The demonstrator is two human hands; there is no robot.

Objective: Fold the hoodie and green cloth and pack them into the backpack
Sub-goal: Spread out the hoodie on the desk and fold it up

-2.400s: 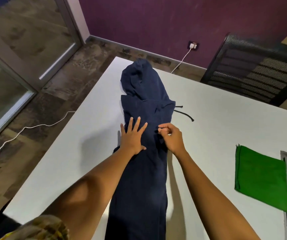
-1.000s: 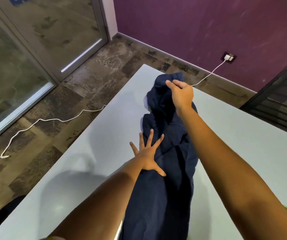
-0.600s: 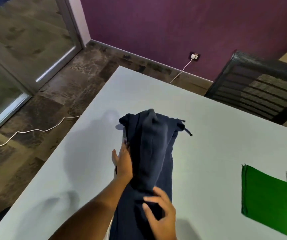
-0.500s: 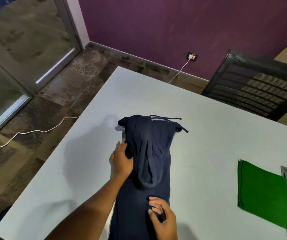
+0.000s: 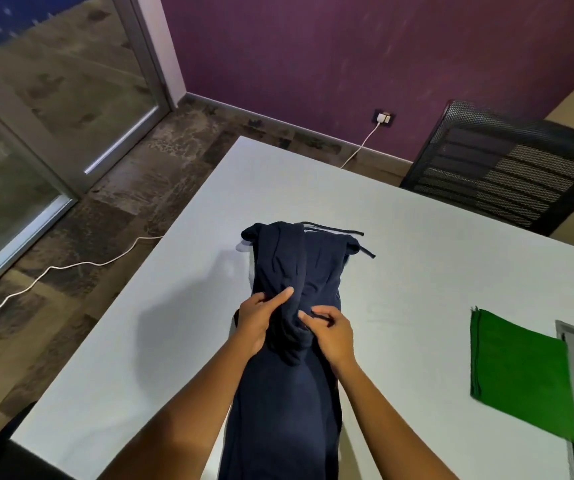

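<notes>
The left hand [image 5: 257,318] grips the left side of the hoodie [image 5: 292,341], its thumb laid across the top of the cloth and its fingers curled round the edge of the bunched fabric. The right hand [image 5: 330,332] sits just beside it on the right side of the same bunch, fingers bent and pinching a fold of the dark cloth. Both hands are close together, with a rounded lump of fabric between them.

The hoodie is navy and lies in a long narrow strip on the white table [image 5: 417,258], running from the near edge away from the person. Its far part is doubled back over itself, and two dark drawstrings [image 5: 348,233] stick out to the right at the far end.

The green cloth [image 5: 521,372] lies flat and folded on the table well to the right, apart from the hoodie. A grey edge of something shows just beyond it at the right border; what it is cannot be told.

Behind the table stand a black mesh chair [image 5: 507,168] and a purple wall [image 5: 313,57] with a socket [image 5: 383,118]. A white cable [image 5: 71,265] trails over the floor on the left.
</notes>
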